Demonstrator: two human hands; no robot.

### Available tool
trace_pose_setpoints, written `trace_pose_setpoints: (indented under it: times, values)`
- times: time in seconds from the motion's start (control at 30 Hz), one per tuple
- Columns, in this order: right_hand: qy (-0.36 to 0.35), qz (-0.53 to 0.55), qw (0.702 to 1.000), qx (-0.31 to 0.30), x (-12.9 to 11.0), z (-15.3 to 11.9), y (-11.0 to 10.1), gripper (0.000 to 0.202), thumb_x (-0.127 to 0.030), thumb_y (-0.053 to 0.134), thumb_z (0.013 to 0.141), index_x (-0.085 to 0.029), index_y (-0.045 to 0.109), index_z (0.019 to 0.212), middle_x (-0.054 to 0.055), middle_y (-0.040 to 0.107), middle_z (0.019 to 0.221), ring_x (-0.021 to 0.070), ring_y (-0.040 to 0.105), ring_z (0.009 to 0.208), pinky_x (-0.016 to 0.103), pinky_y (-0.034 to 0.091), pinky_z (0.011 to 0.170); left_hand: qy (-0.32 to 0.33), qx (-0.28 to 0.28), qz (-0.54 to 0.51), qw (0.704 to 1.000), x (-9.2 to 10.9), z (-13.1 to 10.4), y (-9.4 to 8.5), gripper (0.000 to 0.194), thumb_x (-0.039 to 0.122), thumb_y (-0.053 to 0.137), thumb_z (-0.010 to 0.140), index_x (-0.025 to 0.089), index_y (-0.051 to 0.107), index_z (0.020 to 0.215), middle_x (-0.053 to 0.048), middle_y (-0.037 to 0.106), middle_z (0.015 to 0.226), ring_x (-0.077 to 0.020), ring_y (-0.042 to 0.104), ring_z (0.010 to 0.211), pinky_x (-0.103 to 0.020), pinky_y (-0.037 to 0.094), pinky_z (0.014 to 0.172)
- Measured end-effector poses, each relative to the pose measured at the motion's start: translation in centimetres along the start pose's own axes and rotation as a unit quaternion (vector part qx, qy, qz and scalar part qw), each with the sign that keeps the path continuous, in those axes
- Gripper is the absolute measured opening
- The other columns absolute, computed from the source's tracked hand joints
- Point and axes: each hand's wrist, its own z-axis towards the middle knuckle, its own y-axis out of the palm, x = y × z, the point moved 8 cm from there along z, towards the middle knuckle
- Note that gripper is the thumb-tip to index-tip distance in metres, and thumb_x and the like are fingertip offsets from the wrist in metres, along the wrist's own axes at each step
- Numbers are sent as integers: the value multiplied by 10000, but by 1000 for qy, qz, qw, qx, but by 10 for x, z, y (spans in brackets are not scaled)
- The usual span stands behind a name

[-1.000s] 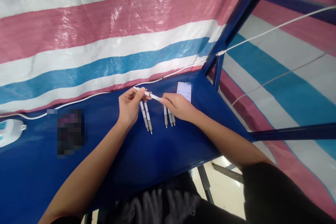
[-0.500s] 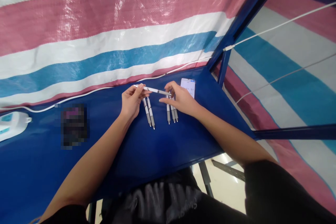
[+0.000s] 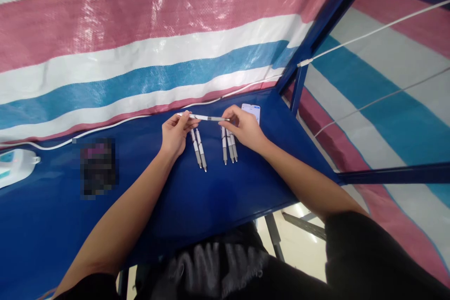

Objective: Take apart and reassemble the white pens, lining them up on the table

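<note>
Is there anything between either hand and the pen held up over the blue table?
Nothing visible. The left hand pinches one end of the pen and the right hand pinches the other. Two pens and three pens lie on the table underneath, apart from it.

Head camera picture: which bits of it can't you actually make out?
- Blurred patch on the blue table: pixelated, so the thing there is unreadable.
- White device: cut off by the left edge.
- Phone: partly behind the right hand; screen too small to read.
- Pen held between both hands: its ends are covered by the fingers of the left hand and the right; print too small.
</note>
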Motion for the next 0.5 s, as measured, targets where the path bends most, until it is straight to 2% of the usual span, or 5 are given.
trace_pose_setpoints:
  times: [0.13,0.27,0.5]
  values:
    - [13,95,991,90,13,6,-16,520,-745,821,890,-250,700,997,-11,630,806,176,579,720,339,495,706,16,-23,11,1000,2,0,3,488,541,1057,652,182,815,877,-51,814,820,-174,802,737,-292,641,748]
    - [29,143,978,152,20,10,-29,522,-751,834,874,-267,743,1046,-14,635,811,177,609,759,330,530,704,33,-46,43,997,3,-1,7,424,450,1081,621,190,845,859,-40,810,833,-143,764,725,-266,618,738]
    - [32,166,969,182,27,14,-42,435,-645,887,856,-275,767,1051,0,700,922,167,646,808,341,561,766,54,-49,79,994,6,-4,9,388,511,1009,739,193,886,926,-76,838,890,-162,752,781,-309,631,806]
